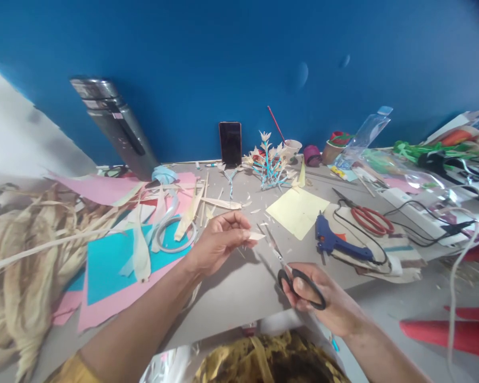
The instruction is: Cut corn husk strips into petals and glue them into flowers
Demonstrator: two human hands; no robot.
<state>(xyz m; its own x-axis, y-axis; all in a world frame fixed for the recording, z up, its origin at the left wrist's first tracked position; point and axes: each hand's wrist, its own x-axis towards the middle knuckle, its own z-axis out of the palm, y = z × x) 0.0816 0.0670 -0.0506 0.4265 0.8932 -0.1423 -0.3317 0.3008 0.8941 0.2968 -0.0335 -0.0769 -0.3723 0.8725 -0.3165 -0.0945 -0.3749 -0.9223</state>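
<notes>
My left hand (pixel 225 242) pinches a small pale piece of dried husk (pixel 256 236), whose pointed tip sticks out to the right. My right hand (pixel 317 295) has its fingers through the black handles of a pair of scissors (pixel 278 255). The blades point up and left, slightly parted, just right of the husk piece and apart from it. Small pale scraps lie on the table around the blades. Behind the hands stands a cluster of blue-wrapped stems with pale husk petals (pixel 266 165). A single blue-and-white twisted stem (pixel 230 186) is left of it.
A yellow paper sheet (pixel 297 211), a blue glue gun (pixel 339 242) and red-handled scissors (pixel 371 219) lie to the right, near a white power strip (pixel 413 215) with cables. Blue paper (pixel 112 266), a tape ring (pixel 175 234) and dried husks (pixel 27 276) are left. A phone (pixel 230 143) leans on the wall.
</notes>
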